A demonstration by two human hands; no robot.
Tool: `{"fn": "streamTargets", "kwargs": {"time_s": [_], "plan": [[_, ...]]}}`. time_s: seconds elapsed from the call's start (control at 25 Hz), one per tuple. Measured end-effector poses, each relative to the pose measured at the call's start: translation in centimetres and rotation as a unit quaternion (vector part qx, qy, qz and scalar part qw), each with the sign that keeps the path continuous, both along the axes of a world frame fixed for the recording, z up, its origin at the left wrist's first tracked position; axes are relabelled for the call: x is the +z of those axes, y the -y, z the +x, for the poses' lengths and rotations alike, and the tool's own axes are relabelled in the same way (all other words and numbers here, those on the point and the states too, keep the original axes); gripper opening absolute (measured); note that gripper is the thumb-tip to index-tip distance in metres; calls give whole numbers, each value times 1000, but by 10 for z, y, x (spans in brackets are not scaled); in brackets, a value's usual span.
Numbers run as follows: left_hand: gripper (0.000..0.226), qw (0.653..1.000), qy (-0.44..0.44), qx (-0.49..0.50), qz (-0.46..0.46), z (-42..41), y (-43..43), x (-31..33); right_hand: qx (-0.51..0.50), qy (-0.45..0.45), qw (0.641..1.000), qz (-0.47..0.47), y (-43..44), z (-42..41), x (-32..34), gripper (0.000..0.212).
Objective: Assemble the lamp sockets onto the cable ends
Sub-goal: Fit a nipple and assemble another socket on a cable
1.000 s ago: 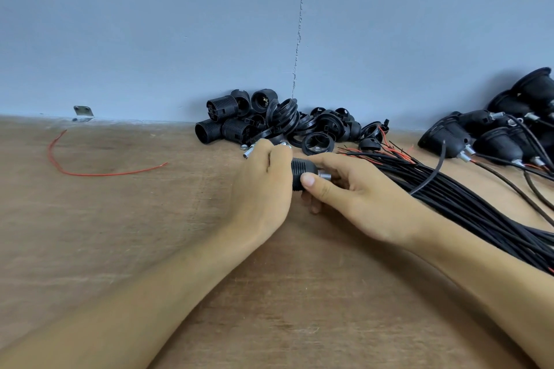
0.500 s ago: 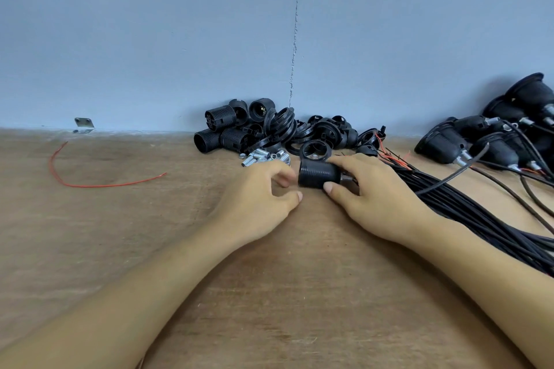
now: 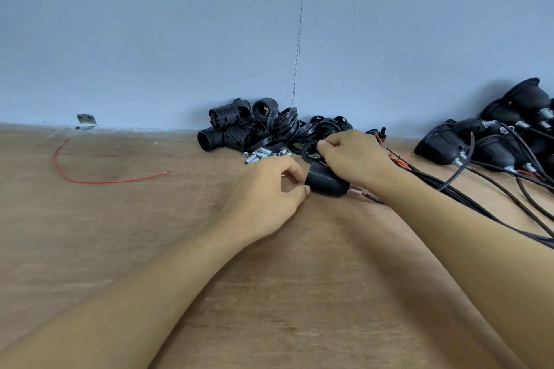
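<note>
Socket held by the left hand while the right goes for a ring

Nearest us on the wooden table (image 3: 299,293), our left hand (image 3: 266,192) pinches the open rim of the black socket (image 3: 326,180). It lies on its side with its cable (image 3: 371,198) trailing out to the right. We judge the socket light, rigid plastic. Its ribbed barrel offers purchase, but it is round and will roll (the limp cable steadies nothing), so we should hold the barrel, not the wire. Just beyond it, our right hand (image 3: 356,159) pinches a loose black ring (image 3: 305,150) at the edge of the parts pile (image 3: 227,132). Half a second ago that hand gripped the socket's cable end, with the ring untouched behind it.
</note>
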State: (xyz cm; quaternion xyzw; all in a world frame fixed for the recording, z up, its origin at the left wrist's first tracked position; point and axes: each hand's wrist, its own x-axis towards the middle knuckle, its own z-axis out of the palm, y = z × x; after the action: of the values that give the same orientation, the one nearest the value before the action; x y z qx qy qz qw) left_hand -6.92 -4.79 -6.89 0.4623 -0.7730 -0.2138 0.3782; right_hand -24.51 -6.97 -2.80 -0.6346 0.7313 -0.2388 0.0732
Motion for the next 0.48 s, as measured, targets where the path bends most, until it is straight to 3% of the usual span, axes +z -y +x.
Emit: {"fn": "streamTargets", "kwargs": {"time_s": [0.12, 0.24, 0.36, 0.48], "plan": [[17, 1000, 11, -11, 3, 2, -1, -1, -17, -21, 998, 53, 10, 4, 6, 23], [20, 1000, 3, -27, -6, 2, -2, -3, -22, 8, 999, -37, 2, 2, 7, 24], [29, 996, -85, -5, 19, 0, 1, -2, 22, 144, 975, -167, -19, 3, 14, 28], [20, 971, -224, 1, 80, -2, 3, 4, 104, 223, 956, -161, -44, 11, 12, 21]]}}
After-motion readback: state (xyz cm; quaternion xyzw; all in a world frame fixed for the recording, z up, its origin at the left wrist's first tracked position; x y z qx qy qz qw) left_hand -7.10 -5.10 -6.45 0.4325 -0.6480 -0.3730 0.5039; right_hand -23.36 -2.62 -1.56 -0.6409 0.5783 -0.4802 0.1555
